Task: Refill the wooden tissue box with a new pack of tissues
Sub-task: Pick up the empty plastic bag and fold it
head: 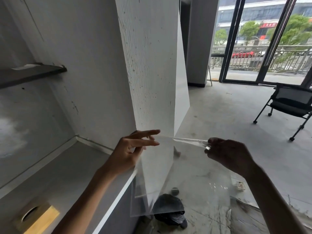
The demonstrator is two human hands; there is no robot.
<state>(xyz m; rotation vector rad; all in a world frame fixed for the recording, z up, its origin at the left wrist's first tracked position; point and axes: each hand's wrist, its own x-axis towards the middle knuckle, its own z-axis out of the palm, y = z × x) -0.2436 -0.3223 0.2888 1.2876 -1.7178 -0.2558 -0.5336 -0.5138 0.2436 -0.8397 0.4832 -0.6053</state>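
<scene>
I hold a clear plastic bag (168, 179) up in front of me, stretched between both hands. My left hand (133, 149) pinches its upper left edge, with the other fingers spread. My right hand (226, 154) is closed on the bag's upper right corner, and the top edge is pulled taut between the hands. The bag hangs limp and see-through; I see no tissues inside it. The wooden tissue box (36, 217) lies on the grey shelf (70, 174) at the lower left, its lid with an oval slot facing up. No tissue pack is in view.
A white pillar (152, 65) rises right behind the bag. A dark shelf board (32, 71) juts from the wall at upper left. A black bin with a bag liner (170, 208) stands on the concrete floor below the bag. A black chair (290, 105) stands at right.
</scene>
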